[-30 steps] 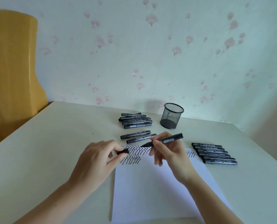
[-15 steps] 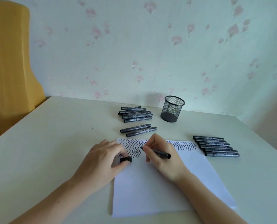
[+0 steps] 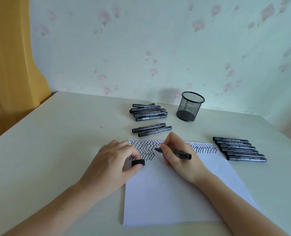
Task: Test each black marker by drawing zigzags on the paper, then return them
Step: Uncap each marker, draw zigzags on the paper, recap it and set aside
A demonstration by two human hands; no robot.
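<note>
Marker (image 3: 175, 152) tip touching paper (image 3: 167, 193), near its far edge.
Right hand (image 3: 180, 157) gripping it; left hand (image 3: 112, 166) pinching cap (image 3: 138, 162).

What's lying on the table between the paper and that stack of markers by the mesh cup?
In the head view, two capped markers lie side by side, between paper and stack.

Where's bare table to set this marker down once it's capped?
Bare table lies left of the paper and left hand. A smaller patch sits between the mesh cup and the row of markers on the right. Crowded: behind the paper's top edge, where two loose markers and the pile lie.
</note>
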